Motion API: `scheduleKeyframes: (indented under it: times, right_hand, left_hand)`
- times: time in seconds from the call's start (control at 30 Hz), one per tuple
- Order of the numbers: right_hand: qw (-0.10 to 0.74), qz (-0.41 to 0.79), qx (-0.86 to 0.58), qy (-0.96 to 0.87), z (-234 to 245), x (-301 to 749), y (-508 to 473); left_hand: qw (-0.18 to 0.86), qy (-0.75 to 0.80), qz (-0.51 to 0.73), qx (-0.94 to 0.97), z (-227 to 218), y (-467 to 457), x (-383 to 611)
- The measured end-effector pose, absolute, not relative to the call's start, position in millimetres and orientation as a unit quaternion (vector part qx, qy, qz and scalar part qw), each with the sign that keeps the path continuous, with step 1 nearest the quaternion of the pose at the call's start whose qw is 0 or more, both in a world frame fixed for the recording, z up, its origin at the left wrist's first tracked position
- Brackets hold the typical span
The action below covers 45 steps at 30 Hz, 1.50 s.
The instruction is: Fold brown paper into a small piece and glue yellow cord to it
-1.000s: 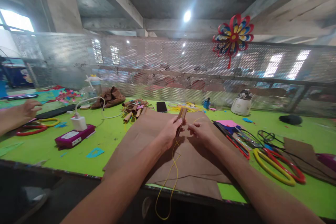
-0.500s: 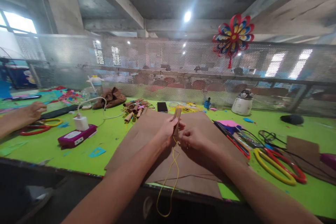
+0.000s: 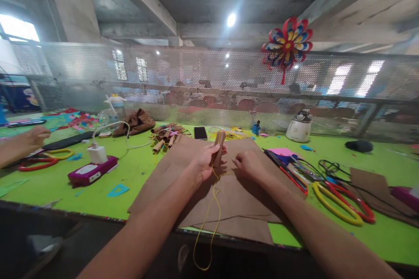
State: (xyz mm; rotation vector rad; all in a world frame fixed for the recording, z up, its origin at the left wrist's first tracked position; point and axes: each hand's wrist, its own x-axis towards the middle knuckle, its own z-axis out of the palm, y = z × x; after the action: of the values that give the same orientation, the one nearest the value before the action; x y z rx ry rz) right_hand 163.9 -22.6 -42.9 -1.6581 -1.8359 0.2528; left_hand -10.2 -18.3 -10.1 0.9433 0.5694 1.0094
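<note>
My left hand (image 3: 203, 162) is closed around a folded strip of brown paper (image 3: 218, 150), held upright over the sheets. A yellow string (image 3: 213, 209) runs along the paper, comes out at its lower end and hangs in a loop past the table edge. My right hand (image 3: 249, 165) is a little to the right, apart from the paper, with its fingers curled together; whether they pinch anything is hidden. Beneath both hands lie large sheets of brown paper (image 3: 166, 183).
Scissors with yellow and red handles (image 3: 337, 205) lie at the right beside cables. A purple power strip (image 3: 93, 172) with a white charger sits at the left. Brown paper rolls (image 3: 162, 139) and a phone (image 3: 200, 133) lie at the back. Another person's hand (image 3: 32, 139) rests at far left.
My right hand has moved away from the lower end of the folded paper, to the right and slightly up. The paper has turned in my left hand and shows a broader side.
</note>
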Motion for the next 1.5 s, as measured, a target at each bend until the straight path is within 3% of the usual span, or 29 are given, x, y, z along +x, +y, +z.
scheduleKeyframes:
  times: [0.13,0.33,0.67,0.93,1.2,1.3,1.5]
  right_hand:
    - [0.265,-0.041,-0.740,-0.617,-33,198,-9]
    - [0.296,-0.066,-0.803,-0.513,-28,241,-1]
    - [0.342,-0.069,-0.822,-0.450,-29,267,2]
    - [0.361,0.024,-0.787,-0.499,-41,265,7]
    - [0.329,0.100,-0.706,-0.620,-51,237,7]
    - [0.318,0.096,-0.681,-0.652,-57,217,5]
    - [0.256,0.042,-0.671,-0.695,-54,197,-2]
  left_hand:
    - [0.740,0.271,0.437,0.433,-12,-17,-11]
    - [0.767,0.234,0.307,0.512,-9,-26,-7]
    - [0.731,0.281,0.292,0.549,-17,-24,-6]
    - [0.746,0.255,0.306,0.534,-10,-27,-8]
    - [0.742,0.203,0.360,0.528,0,-34,-9]
    - [0.727,0.204,0.411,0.510,1,-30,-12]
    - [0.740,0.207,0.401,0.498,-3,-29,-15]
